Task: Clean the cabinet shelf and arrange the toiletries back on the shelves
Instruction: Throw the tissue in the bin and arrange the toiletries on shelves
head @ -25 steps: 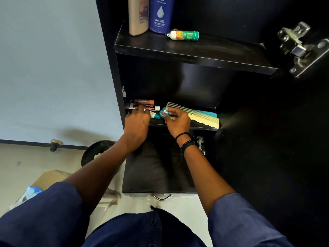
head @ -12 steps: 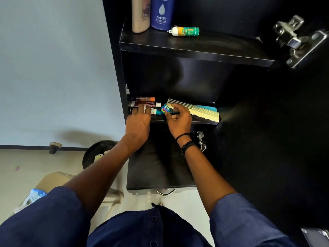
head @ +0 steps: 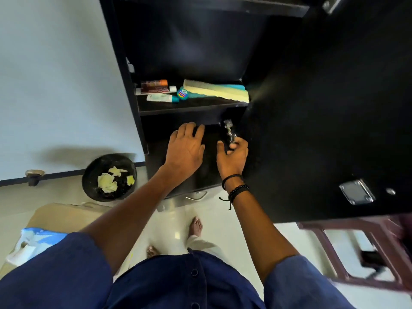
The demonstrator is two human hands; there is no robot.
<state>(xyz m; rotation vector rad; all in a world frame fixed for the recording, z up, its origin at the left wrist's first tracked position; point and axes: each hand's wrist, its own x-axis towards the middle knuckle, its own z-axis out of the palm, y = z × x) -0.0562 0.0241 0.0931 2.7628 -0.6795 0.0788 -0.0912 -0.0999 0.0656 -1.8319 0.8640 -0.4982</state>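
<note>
On the middle cabinet shelf [head: 191,108] lie an orange-capped tube [head: 153,83], a red and white tube [head: 156,89] and a white tube with a teal cap [head: 160,98]. A small round blue tin [head: 182,94] sits beside them, with yellow and teal combs [head: 216,89] to its right. Both hands are below that shelf, in front of the dark bottom compartment. My left hand [head: 186,148] is spread flat and holds nothing. My right hand [head: 233,157] has loosely curled fingers just under a metal hinge [head: 229,130]; I see nothing in it.
The open black cabinet door [head: 323,108] stands at the right. A black bin [head: 89,175] with crumpled paper sits on the floor at the left, near a cardboard box [head: 60,215] and a plastic bag [head: 33,239]. Dark wooden furniture [head: 312,228] is at the lower right.
Both hands have let go of the items on the middle shelf and dropped in front of the bottom compartment. The camera has tilted down, so the upper shelf's bottles are out of view.
</note>
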